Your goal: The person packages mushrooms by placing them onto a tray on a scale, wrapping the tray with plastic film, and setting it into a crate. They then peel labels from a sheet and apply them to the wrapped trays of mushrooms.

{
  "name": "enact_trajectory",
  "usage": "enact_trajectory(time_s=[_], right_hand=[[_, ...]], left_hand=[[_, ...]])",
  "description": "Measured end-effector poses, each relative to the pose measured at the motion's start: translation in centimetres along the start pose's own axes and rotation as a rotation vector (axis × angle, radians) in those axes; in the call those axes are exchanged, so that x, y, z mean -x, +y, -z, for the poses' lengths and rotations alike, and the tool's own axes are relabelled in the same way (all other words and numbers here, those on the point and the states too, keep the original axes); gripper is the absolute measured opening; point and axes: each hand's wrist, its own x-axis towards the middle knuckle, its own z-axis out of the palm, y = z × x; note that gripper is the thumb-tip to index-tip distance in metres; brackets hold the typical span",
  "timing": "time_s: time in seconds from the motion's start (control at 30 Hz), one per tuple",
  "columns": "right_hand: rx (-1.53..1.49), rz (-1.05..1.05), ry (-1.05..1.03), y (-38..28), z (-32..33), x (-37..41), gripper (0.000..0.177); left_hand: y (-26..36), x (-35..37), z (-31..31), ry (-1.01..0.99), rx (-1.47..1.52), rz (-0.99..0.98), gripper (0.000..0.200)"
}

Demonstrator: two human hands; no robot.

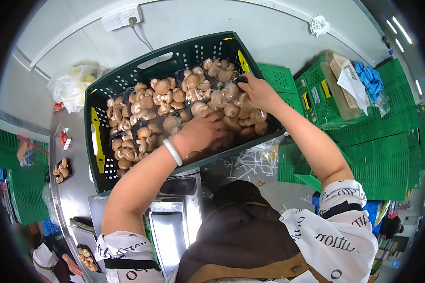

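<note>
Head view: right grip [259,92] pinches the far edge of a film-wrapped black tray of brown mushrooms [224,96], which lies between both grips in the dark green plastic crate [127,75]. Left grip [200,134] rests on it, closure unclear. Probably light, fragile, slippery film; best held by the rims.

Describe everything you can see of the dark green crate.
The dark green crate looks like perforated plastic, with a handle slot in its far wall and yellow clips on two sides. It rests on a steel counter, packed with film-wrapped trays of brown mushrooms. The left hand and right hand both reach inside, touching the trays.
</note>
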Motion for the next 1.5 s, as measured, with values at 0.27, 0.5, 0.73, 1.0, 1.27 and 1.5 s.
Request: enact_trajectory(time_s=[0.27, 0.5, 0.73, 1.0, 1.27, 1.5], right_hand=[[0.465, 0.503, 0.348, 0.6, -1.7, -1.2, 0.03], [0.543, 0.246, -0.797, -1.9, 0.1, -1.6, 0.048], [0.839, 0.312, -0.652, -2.5, -0.7, 1.0, 0.043], [-0.188, 1.017, -0.224, -16.8, -4.4, 9.2, 0.017], [-0.312, 1.371, -0.508, -30.6, -10.8, 4.5, 0.018], [0.376, 1.763, -0.633, -45.3, -27.8, -3.8, 0.017]], left_hand=[[-0.4, 0.5, -0.6, 0.04, 0.018, -0.004, 0.043], [-0.9, 0.1, -0.8, 0.089, 0.222, -0.02, 0.039], [1.1, 8.1, 6.8, 0.404, 0.744, 0.544, 0.038], [17.8, 30.3, 7.5, 1.205, 0.488, 1.662, 0.02], [31.8, 33.2, 4.3, 1.517, 0.534, 1.974, 0.027], [34.8, 30.3, 2.2, 1.716, 0.627, 2.085, 0.01]])
